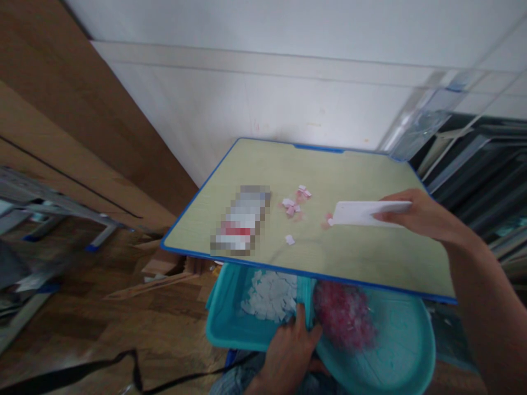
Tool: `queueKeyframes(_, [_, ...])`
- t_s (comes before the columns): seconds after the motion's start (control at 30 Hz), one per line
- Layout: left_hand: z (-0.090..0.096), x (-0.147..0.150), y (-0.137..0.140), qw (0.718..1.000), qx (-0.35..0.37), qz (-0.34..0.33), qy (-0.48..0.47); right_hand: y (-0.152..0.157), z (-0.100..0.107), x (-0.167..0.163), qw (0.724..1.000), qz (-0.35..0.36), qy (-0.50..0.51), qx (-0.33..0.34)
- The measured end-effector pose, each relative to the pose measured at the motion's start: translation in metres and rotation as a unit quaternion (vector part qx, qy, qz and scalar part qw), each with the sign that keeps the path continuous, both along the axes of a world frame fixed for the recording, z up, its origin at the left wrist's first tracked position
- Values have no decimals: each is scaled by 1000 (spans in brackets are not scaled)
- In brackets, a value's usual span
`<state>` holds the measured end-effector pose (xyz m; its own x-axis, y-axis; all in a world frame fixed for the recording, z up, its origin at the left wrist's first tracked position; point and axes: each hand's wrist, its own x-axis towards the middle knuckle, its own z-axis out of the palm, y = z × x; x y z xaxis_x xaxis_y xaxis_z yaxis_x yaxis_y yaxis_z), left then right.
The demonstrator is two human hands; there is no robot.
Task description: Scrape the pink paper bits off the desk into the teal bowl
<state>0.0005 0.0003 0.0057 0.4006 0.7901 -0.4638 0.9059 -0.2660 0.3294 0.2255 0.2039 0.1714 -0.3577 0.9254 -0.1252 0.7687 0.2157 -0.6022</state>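
My right hand (415, 211) grips one end of a white flat rectangular piece (354, 213), which looks like a plastic scraper. Its far end is by a small white chip with a pink smear on the yellowish board (346, 170). Several pink-and-white chips (291, 207) lie left of it, and a lone white chip (290, 240) is nearer the front edge. Below the board, my left hand (290, 348) pinches the adjoining rims of a teal rectangular tub (230, 332) and a round teal tray (405, 343). Its index finger reaches over the rim; some fingers are hidden.
White chips (272, 296) fill part of the tub, and a blurred pink-red heap (343, 315) sits in the round tray. A pixelated phone-shaped object (242, 219) rests on the board's left. Behind are a white wall (263, 99) and a clear plastic bottle (424, 129). Cardboard (164, 260) lies on the floor.
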Motion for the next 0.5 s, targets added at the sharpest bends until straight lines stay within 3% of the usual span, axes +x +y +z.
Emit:
queueKeyframes(0.17, [1,0,0,1000,6,5,-7,-9,5,7,999,-31,-14,33])
queueKeyframes(0.5, [7,0,1,1000,4,0,1,-8,-2,13,1000,-13,-15,5])
